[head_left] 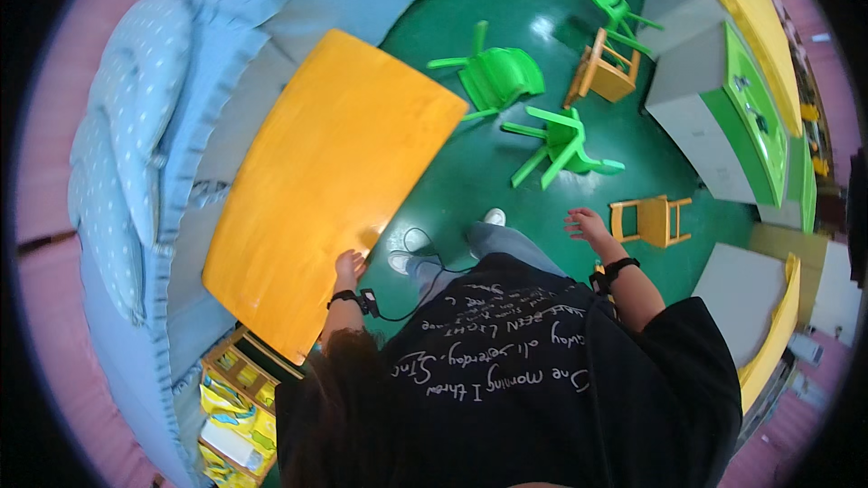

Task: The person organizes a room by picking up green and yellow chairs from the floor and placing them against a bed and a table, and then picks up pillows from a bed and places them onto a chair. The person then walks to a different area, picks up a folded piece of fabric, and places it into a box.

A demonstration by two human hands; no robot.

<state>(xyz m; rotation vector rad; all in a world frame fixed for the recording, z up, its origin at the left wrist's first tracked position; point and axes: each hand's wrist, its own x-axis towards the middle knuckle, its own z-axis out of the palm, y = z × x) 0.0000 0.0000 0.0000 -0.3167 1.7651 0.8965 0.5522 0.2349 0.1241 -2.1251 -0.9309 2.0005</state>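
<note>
My left hand rests on the near edge of a large orange tabletop, fingers curled against its rim. A black band sits on that wrist, with a thin black cable hanging from it. Out to the side, my right hand hovers in the air with fingers spread, holding nothing; it wears a black wrist band too. A small orange wooden chair stands just beyond that hand. My feet in white shoes are on the green floor.
Two green plastic chairs lie tipped over ahead, with another green chair and an orange wooden chair farther off. Grey and green cabinets line the right. A blue bed with a dotted pillow lies left.
</note>
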